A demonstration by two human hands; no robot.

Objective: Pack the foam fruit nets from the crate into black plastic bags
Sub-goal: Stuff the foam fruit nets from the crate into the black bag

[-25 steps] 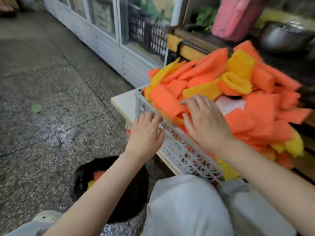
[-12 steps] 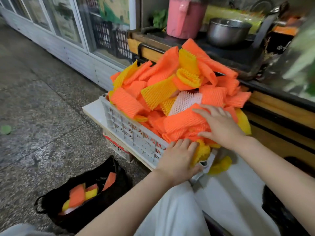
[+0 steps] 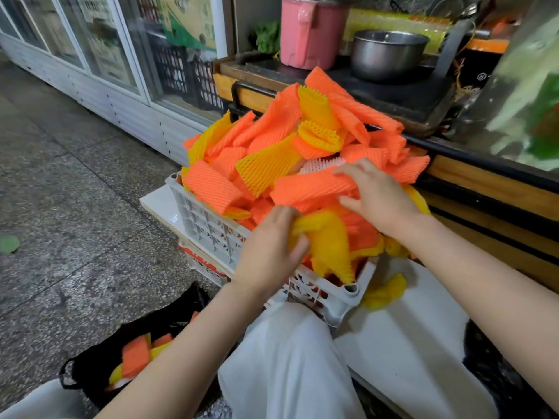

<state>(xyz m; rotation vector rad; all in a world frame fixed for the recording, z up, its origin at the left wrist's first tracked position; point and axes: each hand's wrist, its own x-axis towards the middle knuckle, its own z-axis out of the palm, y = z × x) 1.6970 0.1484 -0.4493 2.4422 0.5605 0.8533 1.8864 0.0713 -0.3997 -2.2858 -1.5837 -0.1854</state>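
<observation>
Your left hand [image 3: 266, 252] has left the rim of the white lattice plastic crate [image 3: 208, 225] and clutches a yellow foam net [image 3: 329, 240]; your right hand [image 3: 381, 201] now pinches an orange foam net [image 3: 311, 187] atop it.

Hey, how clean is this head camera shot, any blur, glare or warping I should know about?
Head view: the foam nets, left hand and right hand are sharp; the green and white mass at the right edge is smeared; the glass doors at upper left carry pale reflections; the doors' base line bows slightly, a wide-angle effect; light is soft, no hard shadows.
</observation>
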